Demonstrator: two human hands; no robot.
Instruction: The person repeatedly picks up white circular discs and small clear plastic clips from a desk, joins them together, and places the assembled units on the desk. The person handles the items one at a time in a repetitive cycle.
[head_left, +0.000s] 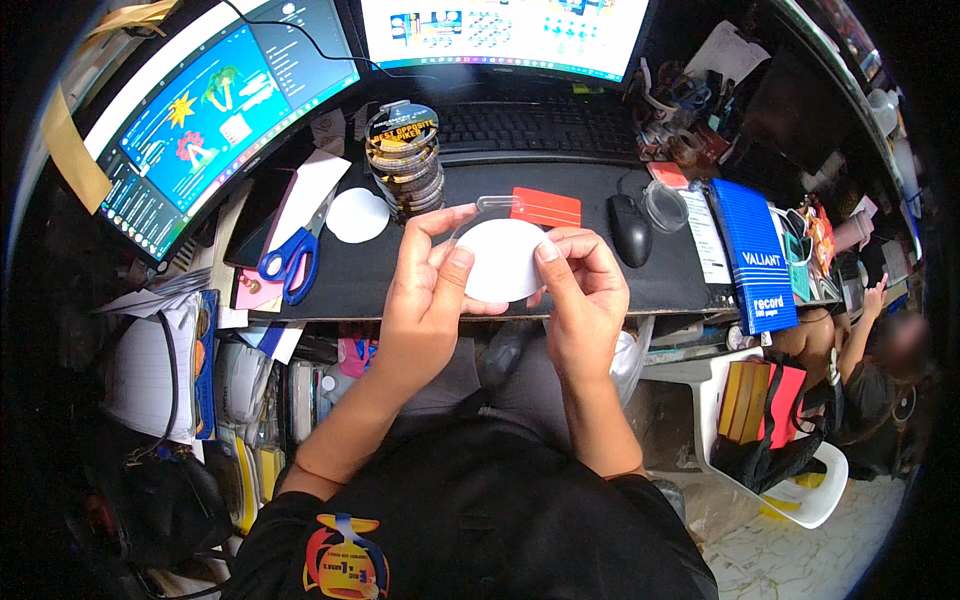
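Above the desk's near edge, I hold a white paper disc [503, 265] between both hands. A clear round plastic case [497, 203] with a slotted tab shows behind the disc's upper edge. My left hand [425, 290] pinches the left side, thumb on the paper and index finger reaching up by the tab. On the other side, my right hand [585, 300] grips the edge with its thumb on the disc's face and its fingers curled behind. Beyond my left hand stands a stack of round tabbed medals [405, 165]. Another white disc [357, 215] lies left of that stack.
Blue-handled scissors [290, 264] lie at the left, and a red card [560, 207] sits behind my hands. To the right are a black mouse [630, 230], a clear round case [667, 206] and a blue record book [755, 260]. A keyboard [540, 130] lies below the monitors.
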